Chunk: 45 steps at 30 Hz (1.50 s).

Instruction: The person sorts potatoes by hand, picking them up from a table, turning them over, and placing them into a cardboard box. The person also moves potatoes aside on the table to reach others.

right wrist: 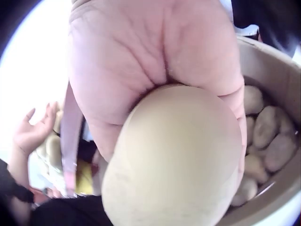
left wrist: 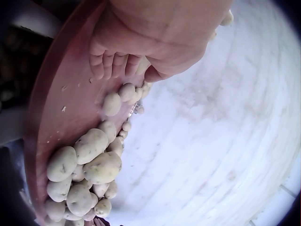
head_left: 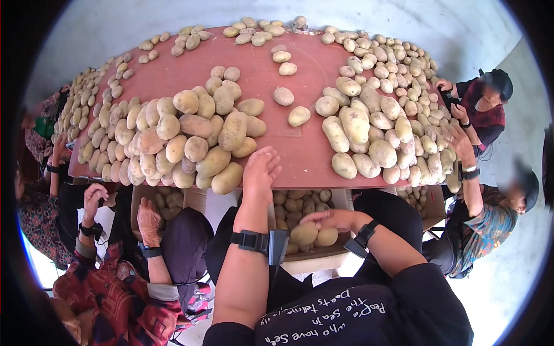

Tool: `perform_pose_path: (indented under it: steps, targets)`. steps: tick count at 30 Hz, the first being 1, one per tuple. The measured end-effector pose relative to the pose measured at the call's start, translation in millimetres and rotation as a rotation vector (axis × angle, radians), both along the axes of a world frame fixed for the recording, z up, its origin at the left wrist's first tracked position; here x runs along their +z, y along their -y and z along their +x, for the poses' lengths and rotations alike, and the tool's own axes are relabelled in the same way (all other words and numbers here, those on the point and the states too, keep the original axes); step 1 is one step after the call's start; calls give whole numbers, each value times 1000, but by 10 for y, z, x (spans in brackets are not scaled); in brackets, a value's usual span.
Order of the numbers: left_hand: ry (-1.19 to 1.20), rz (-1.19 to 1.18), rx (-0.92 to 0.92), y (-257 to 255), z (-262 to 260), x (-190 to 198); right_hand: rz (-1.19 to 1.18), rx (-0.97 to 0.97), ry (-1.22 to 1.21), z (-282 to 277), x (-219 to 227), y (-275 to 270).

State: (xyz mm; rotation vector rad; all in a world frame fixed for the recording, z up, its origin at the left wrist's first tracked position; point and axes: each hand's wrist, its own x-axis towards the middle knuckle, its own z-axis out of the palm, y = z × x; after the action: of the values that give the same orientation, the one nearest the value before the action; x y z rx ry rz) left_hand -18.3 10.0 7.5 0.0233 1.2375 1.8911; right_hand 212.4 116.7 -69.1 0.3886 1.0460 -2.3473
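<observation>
In the head view my left hand [head_left: 261,173] is raised at the table's near edge, fingers loosely bent and holding nothing, just right of a heaped pile of potatoes [head_left: 196,125]. The left wrist view shows the same hand [left wrist: 150,37] above the red tabletop [left wrist: 70,94], with potatoes [left wrist: 91,146] lying further along. My right hand [head_left: 336,219] is below the table edge, over a cardboard box [head_left: 314,263] of potatoes. It grips a large potato [right wrist: 171,155] against the palm [right wrist: 155,52] in the right wrist view; part of the fingers is hidden behind it.
Another potato pile [head_left: 355,124] covers the table's right side, with a few single potatoes [head_left: 299,116] between the piles. People sit on both sides; a neighbour's hand [head_left: 149,222] is over another box at the left, and another hand [head_left: 460,144] is by the right pile.
</observation>
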Motion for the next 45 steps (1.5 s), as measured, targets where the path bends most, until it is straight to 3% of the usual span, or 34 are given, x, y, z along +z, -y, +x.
perform_pose_path:
  steps: [1, 4, 7, 13, 19, 22, 23, 26, 29, 32, 35, 38, 41, 44, 45]
  targets:
    - [12, 9, -2, 8, -9, 9, 70, -89, -54, -69, 141, -27]
    - [36, 21, -1, 13, -29, 25, -60, -279, -187, -372, 542, -186]
    - [29, 1, 11, -9, -4, 35, 126, -575, -79, -803, 781, -310]
    - [9, -4, 10, -53, 16, -12, 129, -894, 261, -1651, 746, -639]
    - [6, 26, -2, -58, 21, -36, 36, -972, -16, -1777, 728, -778]
    - [5, 5, 5, -61, 16, -39, 189, -968, -240, -1827, 723, -883]
    - [6, 3, 5, -61, 19, -39, 310, -1072, -234, -1870, 707, -862]
    - [6, -1, 5, -58, 14, -35, 1360, -709, -238, -1807, 703, -896]
    - [5, -8, 2, -49, 14, -39, 1993, -612, -263, -1719, 673, -682]
    - [2, -2, 2, -39, 22, -30, 2020, -543, -208, -1737, 721, -625]
    - [4, 1, 5, -48, 36, -47, 1940, -643, -160, -1826, 735, -737]
    - [-4, 13, 23, -47, -1, -33, 2112, -622, -328, -1831, 692, -791]
    - [-12, 34, 31, -16, -6, -47, 2217, -665, -605, -1655, 925, -462]
    - [-17, 48, 14, -7, -35, 4, 1888, -429, -1002, -1223, 837, -91]
    - [-17, 54, 3, 9, -31, 25, 1787, -178, -997, -1061, 761, 47]
